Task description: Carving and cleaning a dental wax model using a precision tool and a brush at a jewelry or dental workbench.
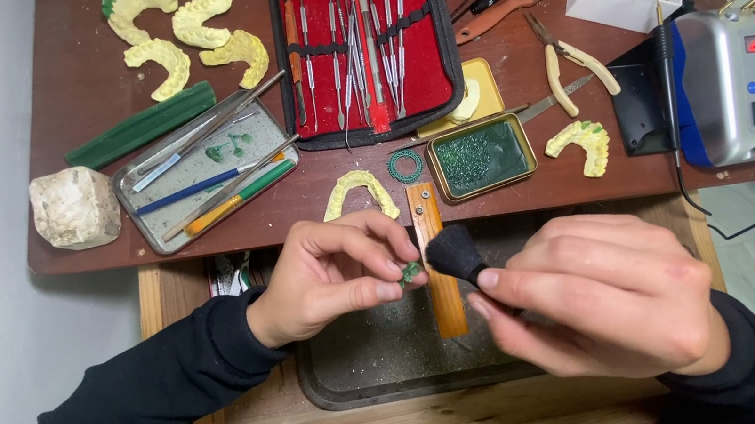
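Over a dark tray [358,375], the left hand [332,274] pinches a small green piece [411,273] between thumb and fingertips while the right hand [596,296], fingers closed, presses a black brush [454,252] against it, beside a wooden peg [437,262].

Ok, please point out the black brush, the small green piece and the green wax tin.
Brush [454,252], head view, on its bristles.
Green piece [411,273], head view, its middle.
Wax tin [482,157], head view, on the wax.
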